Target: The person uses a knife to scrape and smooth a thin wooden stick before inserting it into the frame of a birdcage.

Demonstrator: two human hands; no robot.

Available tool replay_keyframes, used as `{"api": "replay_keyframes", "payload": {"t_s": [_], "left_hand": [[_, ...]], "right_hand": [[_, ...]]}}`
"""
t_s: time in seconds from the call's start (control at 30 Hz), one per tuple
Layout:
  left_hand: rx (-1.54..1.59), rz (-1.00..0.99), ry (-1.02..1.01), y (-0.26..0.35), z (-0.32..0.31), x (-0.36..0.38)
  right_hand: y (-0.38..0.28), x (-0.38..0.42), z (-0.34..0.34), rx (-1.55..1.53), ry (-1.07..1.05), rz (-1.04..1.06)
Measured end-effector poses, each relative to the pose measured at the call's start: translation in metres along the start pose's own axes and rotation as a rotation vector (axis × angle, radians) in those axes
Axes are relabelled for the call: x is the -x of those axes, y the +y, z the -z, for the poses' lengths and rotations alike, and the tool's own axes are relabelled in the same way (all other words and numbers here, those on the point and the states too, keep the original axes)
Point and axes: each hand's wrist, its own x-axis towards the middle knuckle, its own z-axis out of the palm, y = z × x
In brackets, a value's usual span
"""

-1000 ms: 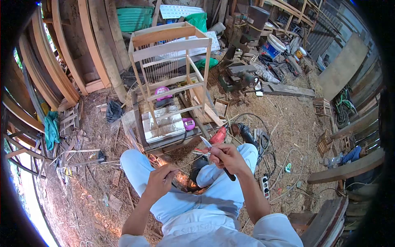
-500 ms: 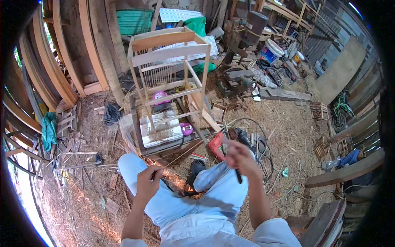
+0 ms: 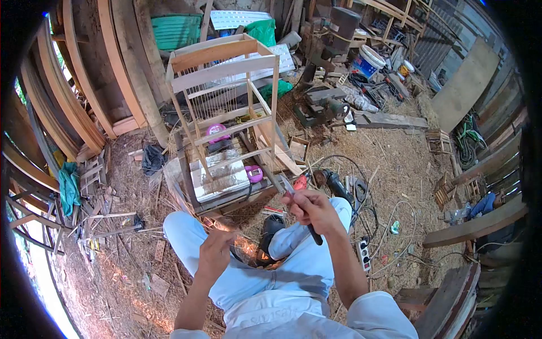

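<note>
My right hand point(image 3: 314, 211) is wrapped round the dark handle of a knife point(image 3: 287, 185), whose blade points up and away. My left hand point(image 3: 214, 254) is over my left thigh, its fingers curled together; what they hold, if anything, is too small to make out. Ahead of my hands a wooden frame with thin slats point(image 3: 223, 73) stands upright on a low wooden bench point(image 3: 226, 208). Beside the frame's legs lie a pink tape measure point(image 3: 254, 173) and a pink round object point(image 3: 217, 133). A red power tool point(image 3: 301, 182) lies partly hidden behind my right hand.
A power strip point(image 3: 364, 255) and looping cables lie to the right of my legs. A vise point(image 3: 333, 113) sits beyond the bench. Long planks point(image 3: 121, 62) lean at the left wall. Straw, shavings and wood scraps cover the ground.
My right hand has moved left and up, and the knife blade now shows clearly. My left hand has shifted slightly right and down. The view has shifted, bringing the power strip into sight.
</note>
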Motion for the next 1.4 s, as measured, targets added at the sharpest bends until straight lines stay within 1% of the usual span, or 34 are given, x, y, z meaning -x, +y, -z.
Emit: {"api": "replay_keyframes", "payload": {"t_s": [0.03,0.13,0.23,0.27,0.3,0.33,0.37,0.4,0.47,0.53,0.6,0.73,0.8,0.93,0.97,1.03,1.07,1.1,1.17,1.2,1.23,1.27,1.3,1.33,1.4], "left_hand": [[0.013,-0.033,-0.036,0.001,0.0,0.001],[0.029,-0.016,-0.071,0.001,-0.004,0.004],[0.036,-0.019,-0.063,0.007,-0.006,-0.001],[0.036,-0.017,-0.062,0.001,0.0,0.002],[-0.001,0.054,0.004,-0.011,0.011,0.004],[-0.046,0.121,0.066,-0.02,0.02,0.006],[-0.054,0.155,0.051,-0.022,0.026,0.01],[-0.061,0.152,0.062,-0.02,0.026,0.004],[0.013,0.178,0.009,-0.009,0.016,-0.001],[0.018,0.174,0.0,-0.01,0.006,-0.01],[0.053,0.145,-0.038,-0.003,0.001,-0.014],[0.062,0.162,-0.102,0.003,0.006,-0.011],[0.082,0.155,-0.122,0.012,0.006,-0.011],[0.145,0.17,-0.153,0.042,-0.011,-0.018],[0.135,0.06,-0.108,0.042,-0.019,-0.018],[0.155,0.107,-0.098,0.05,-0.024,-0.018],[0.179,0.145,-0.096,0.054,-0.025,-0.019],[0.185,0.139,-0.105,0.057,-0.025,-0.018],[0.143,0.19,-0.12,0.062,-0.024,-0.009],[0.145,0.191,-0.122,0.056,-0.02,-0.001],[0.11,0.244,-0.104,0.046,-0.013,0.007],[0.068,0.294,-0.085,0.037,-0.007,0.009],[0.129,0.287,-0.016,0.037,-0.009,0.009],[0.118,0.296,-0.005,0.038,-0.009,0.007],[0.222,0.298,-0.084,0.043,-0.016,-0.003]], "right_hand": [[0.0,0.001,0.002,0.008,0.01,0.019],[-0.003,0.005,0.009,0.01,0.043,0.011],[-0.002,0.004,0.016,-0.018,0.075,-0.006],[0.005,-0.004,0.039,0.035,0.328,0.121],[0.002,-0.01,0.072,0.091,0.581,0.254],[-0.019,0.0,0.097,-0.049,0.713,0.261],[-0.026,0.008,0.112,-0.125,0.626,0.288],[-0.027,0.005,0.103,-0.127,0.613,0.294],[-0.019,0.012,0.074,-0.009,0.256,0.178],[-0.006,0.017,0.024,0.129,0.195,0.122],[0.006,0.01,0.008,0.026,-0.128,0.128],[0.003,0.006,-0.007,0.028,-0.08,0.066],[0.001,0.007,-0.011,0.109,-0.124,0.072],[0.007,0.012,-0.023,0.085,-0.172,0.017],[0.011,0.013,-0.027,0.073,-0.171,0.035],[0.011,0.013,-0.026,0.065,-0.165,0.056],[0.007,0.015,-0.022,0.047,-0.132,0.014],[0.003,0.017,-0.017,0.027,-0.095,-0.026],[0.004,0.016,-0.003,0.086,0.158,-0.049],[-0.001,0.008,0.02,0.106,0.282,0.121],[-0.02,0.005,0.039,-0.099,0.493,0.104],[-0.026,0.007,0.069,-0.14,0.471,0.198],[-0.035,0.012,0.075,-0.037,0.368,0.237],[-0.032,0.011,0.066,-0.042,0.352,0.23],[-0.019,0.019,0.044,0.027,0.191,-0.03]]}}
